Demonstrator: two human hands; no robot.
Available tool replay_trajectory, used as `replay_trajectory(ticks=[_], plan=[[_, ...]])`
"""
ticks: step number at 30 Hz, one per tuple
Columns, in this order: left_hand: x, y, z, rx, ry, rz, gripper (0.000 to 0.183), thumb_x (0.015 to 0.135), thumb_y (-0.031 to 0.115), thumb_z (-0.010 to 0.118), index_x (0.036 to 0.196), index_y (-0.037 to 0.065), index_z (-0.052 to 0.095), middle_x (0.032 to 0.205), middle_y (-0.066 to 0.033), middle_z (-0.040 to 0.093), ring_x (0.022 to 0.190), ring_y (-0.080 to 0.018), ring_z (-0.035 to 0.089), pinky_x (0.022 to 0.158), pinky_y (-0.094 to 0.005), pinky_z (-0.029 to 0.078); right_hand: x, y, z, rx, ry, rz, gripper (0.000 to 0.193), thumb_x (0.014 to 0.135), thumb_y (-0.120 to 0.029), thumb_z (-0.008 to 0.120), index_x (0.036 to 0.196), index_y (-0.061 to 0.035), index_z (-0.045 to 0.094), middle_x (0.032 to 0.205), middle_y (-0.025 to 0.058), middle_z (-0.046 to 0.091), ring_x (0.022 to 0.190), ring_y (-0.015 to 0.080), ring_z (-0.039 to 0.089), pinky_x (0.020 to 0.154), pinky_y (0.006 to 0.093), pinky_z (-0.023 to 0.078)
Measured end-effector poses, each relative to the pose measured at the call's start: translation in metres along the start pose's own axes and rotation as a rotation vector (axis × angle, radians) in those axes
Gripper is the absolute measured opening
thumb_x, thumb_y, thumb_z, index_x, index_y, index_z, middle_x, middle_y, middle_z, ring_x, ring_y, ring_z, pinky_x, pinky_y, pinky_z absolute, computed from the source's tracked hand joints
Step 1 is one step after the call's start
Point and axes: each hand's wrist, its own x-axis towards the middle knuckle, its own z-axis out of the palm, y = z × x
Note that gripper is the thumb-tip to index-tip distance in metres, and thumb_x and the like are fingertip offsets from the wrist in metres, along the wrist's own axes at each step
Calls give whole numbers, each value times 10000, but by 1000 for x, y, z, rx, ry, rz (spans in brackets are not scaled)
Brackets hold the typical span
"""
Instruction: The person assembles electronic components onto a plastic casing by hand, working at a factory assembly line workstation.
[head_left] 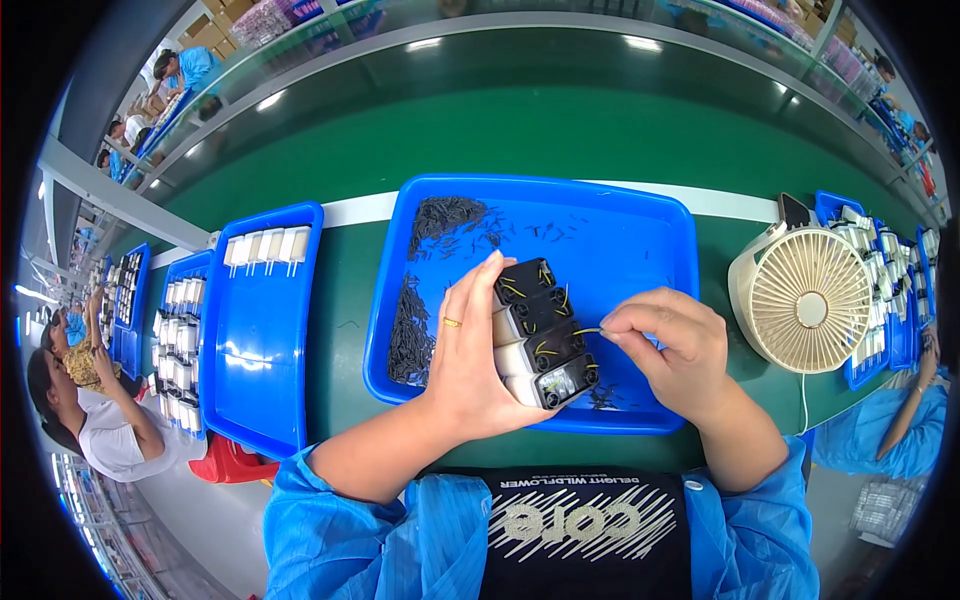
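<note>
The left hand (464, 345) was clamped on a row of white-and-black units (545, 315), which lay along its palm side, above the blue tray (683, 260). Just beyond the row's right side, the right hand (682, 346) pinched a thin yellow wire (588, 331) between thumb and forefinger.

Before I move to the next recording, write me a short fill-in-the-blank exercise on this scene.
1. The black-and-white blocks are held in the person's ____ hand.
2. The right hand pinches a thin wire; the other wires on the blocks are ____ in colour.
3. The small loose pieces in the large blue tray are ____.
4. The fan stands to the ____ of that tray.

Missing words: left; yellow; black; right.
</note>
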Motion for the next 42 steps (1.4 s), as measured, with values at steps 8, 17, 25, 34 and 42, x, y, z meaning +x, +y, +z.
replay_trajectory(ticks=[8,17,25,34,42], plan=[[-3,-2,4,-72,34,-17,1180,501,324,883,1402,-47,218,1288,-224,423,1165,-382,437,988,-462,349,-4,-1,2,-5,50,-30,177,702,26,727,848,-39,651,846,73,633,696,200,634,571,284,511],[-4,-1,3,-74,29,-21,1176,503,325,875,1402,-51,215,1292,-226,425,1170,-381,443,1004,-459,343,-3,-2,5,-2,91,-68,159,687,30,738,809,-26,654,901,84,635,777,204,636,613,291,518],[-3,-2,1,-22,12,13,1256,500,360,913,1415,-71,168,1275,-241,411,1143,-346,480,966,-424,391,-3,-1,5,7,72,-56,153,692,26,735,810,-30,656,902,78,639,764,203,637,608,288,516],[-2,-2,0,-38,-43,84,1242,497,366,906,1399,-92,185,1258,-250,435,1164,-358,475,977,-426,385,-1,3,4,152,-70,-68,156,717,-3,729,839,-44,642,952,80,633,791,208,635,623,300,517],[-6,-5,5,-141,20,78,1212,451,335,883,1396,-59,235,1302,-235,428,1196,-391,434,1027,-465,328,-4,4,6,192,-62,-32,158,756,-17,718,882,-41,625,960,83,632,770,194,626,604,284,513]])
